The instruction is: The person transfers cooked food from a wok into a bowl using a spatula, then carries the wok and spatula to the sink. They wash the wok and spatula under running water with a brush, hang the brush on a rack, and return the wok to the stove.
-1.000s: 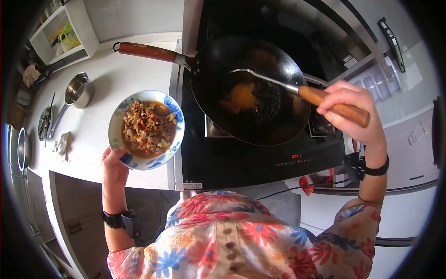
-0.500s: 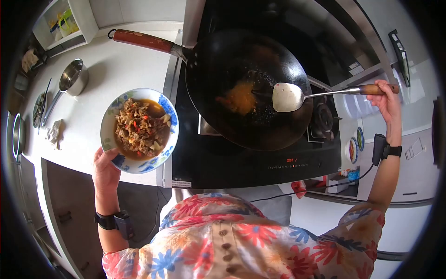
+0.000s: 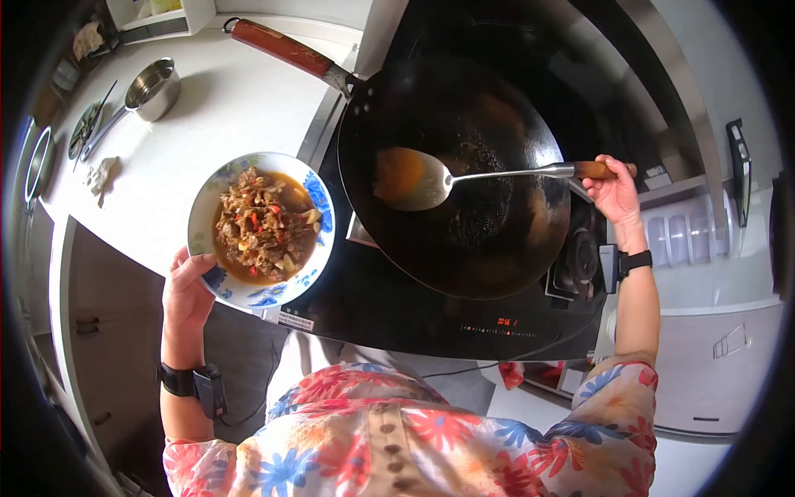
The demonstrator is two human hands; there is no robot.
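Saucepan: small steel one parked far left on the white counter, well apart from the action.
Left hand: gripping the rim of the blue-patterned bowl, which holds 1 meaty stew.
Spatula: carrying orange sauce over the wok; best kept level while crossing to the bowl.
Right hand: clasped round the spatula's wooden handle end.

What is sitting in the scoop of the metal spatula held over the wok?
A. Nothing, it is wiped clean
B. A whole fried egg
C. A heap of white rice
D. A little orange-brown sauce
D: the spatula, held by the right hand over the wok, carries a small pool of orange-brown sauce, the same colour as the liquid in the bowl that the left hand holds.
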